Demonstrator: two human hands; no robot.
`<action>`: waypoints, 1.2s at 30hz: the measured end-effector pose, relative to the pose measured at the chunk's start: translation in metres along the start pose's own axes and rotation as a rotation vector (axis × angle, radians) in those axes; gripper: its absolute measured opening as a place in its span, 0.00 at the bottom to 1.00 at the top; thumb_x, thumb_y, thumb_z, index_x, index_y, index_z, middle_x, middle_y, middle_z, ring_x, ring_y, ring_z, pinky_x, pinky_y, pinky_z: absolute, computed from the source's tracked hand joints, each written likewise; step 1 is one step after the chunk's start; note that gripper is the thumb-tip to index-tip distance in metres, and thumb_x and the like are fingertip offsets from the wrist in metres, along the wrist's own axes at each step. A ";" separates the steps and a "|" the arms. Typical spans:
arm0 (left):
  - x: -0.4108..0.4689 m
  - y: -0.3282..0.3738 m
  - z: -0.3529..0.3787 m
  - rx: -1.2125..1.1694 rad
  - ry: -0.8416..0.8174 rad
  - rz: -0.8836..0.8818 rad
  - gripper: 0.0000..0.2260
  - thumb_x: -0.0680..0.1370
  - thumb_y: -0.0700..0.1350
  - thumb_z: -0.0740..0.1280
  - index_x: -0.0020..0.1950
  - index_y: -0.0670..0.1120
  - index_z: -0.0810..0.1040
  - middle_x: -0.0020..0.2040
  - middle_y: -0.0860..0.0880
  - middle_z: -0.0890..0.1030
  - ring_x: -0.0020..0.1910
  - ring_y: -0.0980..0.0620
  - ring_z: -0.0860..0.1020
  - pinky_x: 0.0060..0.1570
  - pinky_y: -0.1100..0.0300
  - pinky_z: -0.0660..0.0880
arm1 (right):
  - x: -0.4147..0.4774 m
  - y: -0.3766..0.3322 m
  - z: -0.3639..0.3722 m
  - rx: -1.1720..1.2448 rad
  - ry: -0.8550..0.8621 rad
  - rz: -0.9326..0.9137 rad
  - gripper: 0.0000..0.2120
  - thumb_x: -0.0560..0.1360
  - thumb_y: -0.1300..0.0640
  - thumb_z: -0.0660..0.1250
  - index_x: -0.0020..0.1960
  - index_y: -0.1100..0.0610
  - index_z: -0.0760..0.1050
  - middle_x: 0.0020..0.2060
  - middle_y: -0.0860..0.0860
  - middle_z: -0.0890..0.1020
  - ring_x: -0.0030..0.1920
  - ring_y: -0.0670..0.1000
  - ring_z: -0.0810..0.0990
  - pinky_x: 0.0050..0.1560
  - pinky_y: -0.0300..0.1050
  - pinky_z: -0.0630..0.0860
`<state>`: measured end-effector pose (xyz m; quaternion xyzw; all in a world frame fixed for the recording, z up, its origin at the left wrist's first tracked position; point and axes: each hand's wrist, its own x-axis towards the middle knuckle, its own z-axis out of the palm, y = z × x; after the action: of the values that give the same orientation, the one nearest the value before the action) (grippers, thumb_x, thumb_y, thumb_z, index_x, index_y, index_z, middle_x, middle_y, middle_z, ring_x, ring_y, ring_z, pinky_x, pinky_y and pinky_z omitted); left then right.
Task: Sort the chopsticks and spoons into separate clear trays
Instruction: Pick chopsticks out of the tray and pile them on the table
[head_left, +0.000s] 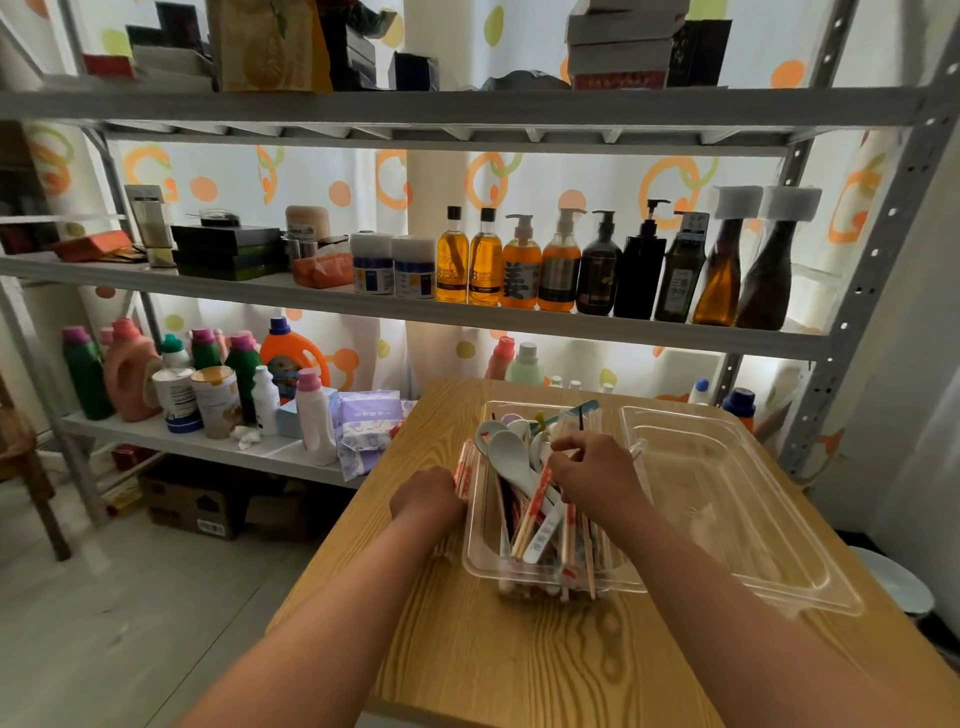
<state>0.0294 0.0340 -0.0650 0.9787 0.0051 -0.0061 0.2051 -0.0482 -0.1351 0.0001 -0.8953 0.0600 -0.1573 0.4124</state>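
A: Where does it stand?

B: The spoons (511, 452) and most chopsticks (535, 512) lie mixed in the full tray (475, 551), mid-table toward the far edge. The empty tray (727, 493) sits just beside it, along the table's (467, 649) right edge. The sorting looks barely begun.

A: And the hands?

B: The left hand (428, 496) is curled tight round a bundle (464, 470) of chopsticks, outside the full tray's left wall. The right hand (597, 475) hangs over the pile with its fingers bent down into it. I cannot tell whether they have closed on anything.

A: What worries you?

B: The tangle. Chopsticks lie under and across the spoon handles, so pulling one out could drag a spoon up and tip it over the rim. Several sticks also lean out over the near wall, and a nudge might spill them onto the table.

A: The bundle?

B: It fans out at the top. Add more and the grip may loosen, letting sticks slide off the table's left edge.

A: The empty tray?

B: It looks light, and its near corner is close to the right edge, so a careless drop could shove it off.
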 end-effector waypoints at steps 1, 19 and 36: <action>0.000 0.000 0.000 0.000 -0.001 -0.001 0.15 0.77 0.52 0.64 0.61 0.47 0.78 0.58 0.47 0.79 0.54 0.47 0.78 0.51 0.54 0.75 | 0.000 0.001 0.001 -0.011 -0.006 0.003 0.10 0.73 0.56 0.64 0.53 0.56 0.78 0.46 0.57 0.81 0.50 0.60 0.78 0.52 0.58 0.78; -0.003 0.001 -0.009 -0.272 0.111 0.051 0.17 0.79 0.55 0.60 0.63 0.48 0.77 0.57 0.48 0.81 0.54 0.48 0.78 0.51 0.54 0.75 | -0.007 -0.007 0.006 -0.339 -0.152 -0.110 0.10 0.73 0.53 0.67 0.53 0.55 0.79 0.46 0.51 0.82 0.44 0.47 0.78 0.44 0.42 0.75; -0.005 0.022 -0.005 -0.510 0.108 0.160 0.13 0.81 0.44 0.60 0.62 0.43 0.79 0.57 0.44 0.81 0.48 0.52 0.75 0.47 0.61 0.69 | -0.004 -0.007 0.015 -0.388 -0.225 -0.112 0.11 0.73 0.51 0.67 0.54 0.51 0.79 0.52 0.50 0.80 0.49 0.49 0.78 0.50 0.45 0.76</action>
<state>0.0243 0.0153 -0.0516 0.8916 -0.0599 0.0639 0.4443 -0.0472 -0.1191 -0.0049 -0.9716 -0.0071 -0.0648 0.2274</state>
